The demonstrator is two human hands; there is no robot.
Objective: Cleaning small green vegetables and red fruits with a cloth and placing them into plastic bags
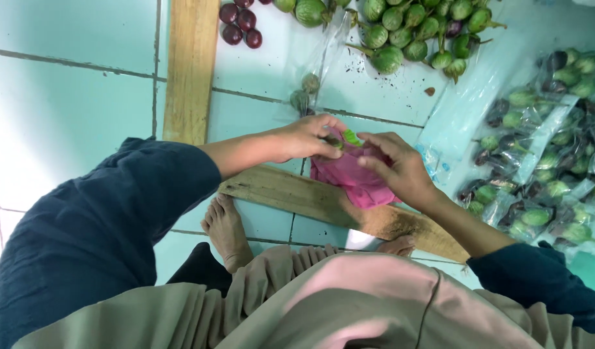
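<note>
Head view: pink bag (361,178) mouth upward, between hands.

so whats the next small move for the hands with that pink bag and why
Probably ease the small green eggplant down into the pink bag. The left hand pinches it right at the bag's mouth, while the right hand grips the bag's edge, seemingly holding it open. The eggplant sits at the opening, not yet inside.

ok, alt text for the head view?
Seen from above, a person's left hand and right hand hold a pink plastic bag open over a wooden board. Small green eggplants lie loose on the tiled floor, with bagged ones at right.
</note>
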